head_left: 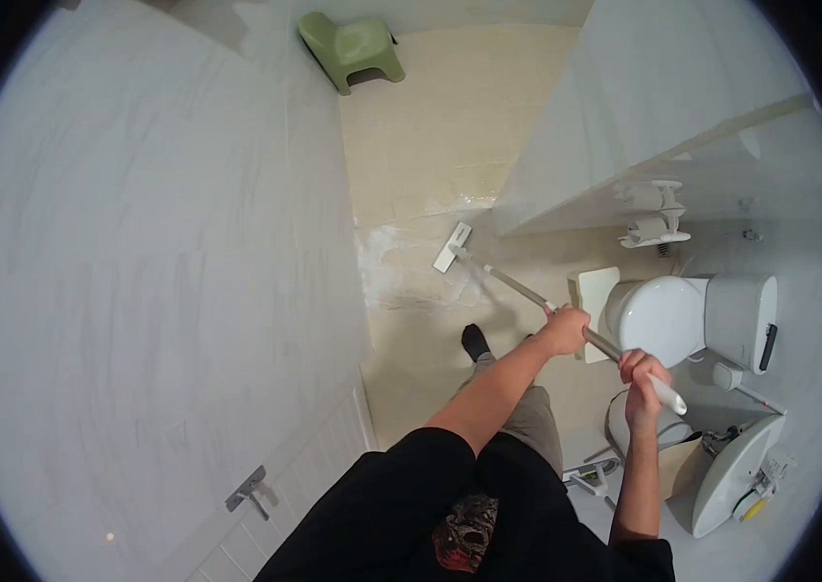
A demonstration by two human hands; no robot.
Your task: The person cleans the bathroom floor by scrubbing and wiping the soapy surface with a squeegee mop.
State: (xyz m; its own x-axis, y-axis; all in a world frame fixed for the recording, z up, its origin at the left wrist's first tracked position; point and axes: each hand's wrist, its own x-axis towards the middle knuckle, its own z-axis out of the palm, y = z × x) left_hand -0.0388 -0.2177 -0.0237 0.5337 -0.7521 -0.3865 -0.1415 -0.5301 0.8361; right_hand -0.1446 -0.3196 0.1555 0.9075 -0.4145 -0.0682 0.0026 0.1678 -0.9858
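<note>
Now, your left hand [564, 332] extended mid-shaft, right hand [640, 380] near the grip end, fingers of both clamped around the mop [517, 286], long axis slanting away, head down-left on the wet floor [430, 145].

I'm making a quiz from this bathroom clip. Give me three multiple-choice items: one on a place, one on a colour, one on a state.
1. Where is the mop head?
A. on the floor by the left wall
B. on the toilet lid
C. on the stool

2. What colour is the stool?
A. red
B. green
C. black

3. How is the toilet lid?
A. missing
B. up
C. down

Answers:
1 A, the head lies on the tan floor next to whitish streaks.
2 B, it is pale green.
3 C, the white lid covers the bowl.

Both the left hand and right hand grip the mop handle.
</note>
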